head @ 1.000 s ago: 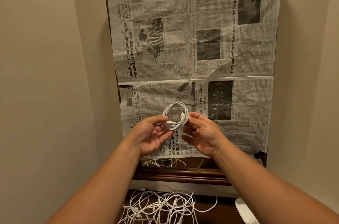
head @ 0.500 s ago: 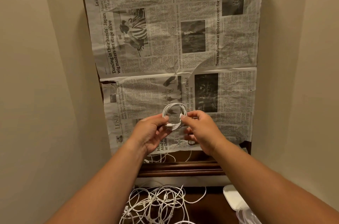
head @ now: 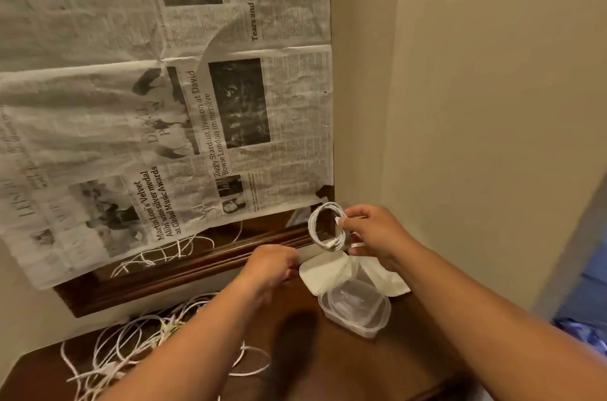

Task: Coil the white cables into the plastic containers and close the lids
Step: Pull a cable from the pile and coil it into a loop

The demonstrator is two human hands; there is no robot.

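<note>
My right hand [head: 374, 230] pinches a small coil of white cable [head: 323, 225] and holds it upright in the air, just above the containers. Below it, clear plastic containers [head: 356, 307] sit nested on the dark wooden table [head: 328, 364]. Behind them lie white lids [head: 323, 272]. My left hand [head: 272, 266] is blurred, with its fingers curled at the left edge of the nearest lid. Whether it grips the lid is hidden by the back of the hand. A tangle of loose white cables [head: 131, 345] lies at the table's left.
Newspaper [head: 164, 105] covers a mirror in a dark wooden frame [head: 184, 272] that leans on the wall behind the table. Cable reflections show in the uncovered strip. A beige wall [head: 460, 105] stands close on the right, and a doorway edge is at the far right.
The view has swung right and down. My left hand has let go of the coil and dropped to the lid. My right hand has carried the coil to above the containers.
</note>
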